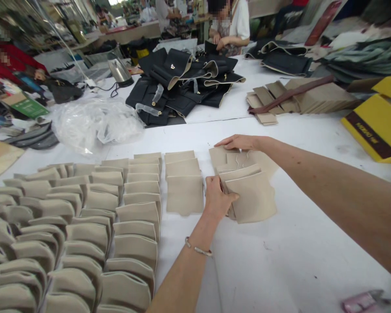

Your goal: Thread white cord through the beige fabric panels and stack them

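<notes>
My left hand (219,198), with a bangle on its wrist, pinches the left edge of a beige fabric piece (252,198), thumb on top. That piece lies on a small loose pile of similar pieces. At the pile's far edge, my right hand (239,142) rests with fingers stretched out over a flat beige piece (217,157); its fingertips are partly hidden. Loose white threads lie between the pieces. Just left of my left hand is a short column of overlapping beige panels (184,193). Further left, several rows of folded beige pieces (135,248) stand close together.
Black leather pieces (182,87) are heaped at the back, beside a clear plastic bag (96,124). A yellow box (378,121) and brown stacked panels (326,95) stand at right. Pink thread snips (361,301) lie near the front right. A co-worker (230,30) sits across the table.
</notes>
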Available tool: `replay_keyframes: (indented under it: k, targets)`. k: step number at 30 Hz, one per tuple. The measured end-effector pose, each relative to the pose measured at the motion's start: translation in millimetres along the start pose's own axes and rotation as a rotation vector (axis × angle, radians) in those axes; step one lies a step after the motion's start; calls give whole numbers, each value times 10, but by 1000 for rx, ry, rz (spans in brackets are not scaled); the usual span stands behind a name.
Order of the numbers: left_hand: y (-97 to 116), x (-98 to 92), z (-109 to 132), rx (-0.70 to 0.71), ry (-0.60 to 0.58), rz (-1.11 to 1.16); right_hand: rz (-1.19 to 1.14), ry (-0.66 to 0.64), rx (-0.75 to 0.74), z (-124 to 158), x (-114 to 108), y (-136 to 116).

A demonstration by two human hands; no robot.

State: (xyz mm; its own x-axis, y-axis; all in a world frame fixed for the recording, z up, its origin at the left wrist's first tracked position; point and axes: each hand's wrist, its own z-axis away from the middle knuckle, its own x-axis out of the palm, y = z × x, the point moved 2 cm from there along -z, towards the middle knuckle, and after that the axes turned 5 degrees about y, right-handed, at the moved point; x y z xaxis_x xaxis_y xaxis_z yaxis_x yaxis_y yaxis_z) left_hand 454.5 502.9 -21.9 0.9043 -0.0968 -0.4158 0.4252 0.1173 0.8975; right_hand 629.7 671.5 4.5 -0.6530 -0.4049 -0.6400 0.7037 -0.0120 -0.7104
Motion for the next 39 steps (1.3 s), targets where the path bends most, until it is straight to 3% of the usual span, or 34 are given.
replay_keyframes:
  k: [3,6,9,11,14,17,21,23,26,30,32,35,39]
  targets:
    - [24,-18,58,8,116,-48,-23,152,6,134,-66,67]
    - [73,-22,256,243,245,-271,-72,280,98,422,-251,285]
    - [78,80,495,568,159,-537,-126,219,237,774,-375,555]
    - [50,161,624,633,84,-616,-184,129,259,958,-376,677]
    - [11,250,789,588,2,-657,-260,44,235,1083,-296,742]
    - [-32,310,951,537,-70,-698,-290,41,205,1057,-200,687]
    - [-113,384,1032,461,-24,-748,-252,64,81,912,-66,437]
    - [-115,439,939,446,45,-748,-170,63,2,814,17,276]
    - [-27,532,619,431,120,-715,1,131,-87,646,86,79]
    - [143,565,136,360,175,-658,154,264,-145,443,-41,-3]
    - [164,531,48,346,179,-649,197,292,-136,373,-148,41]
    - [75,470,185,368,128,-658,239,303,-94,287,-236,160]
    - [-106,446,525,388,78,-677,298,290,-29,124,-166,266]
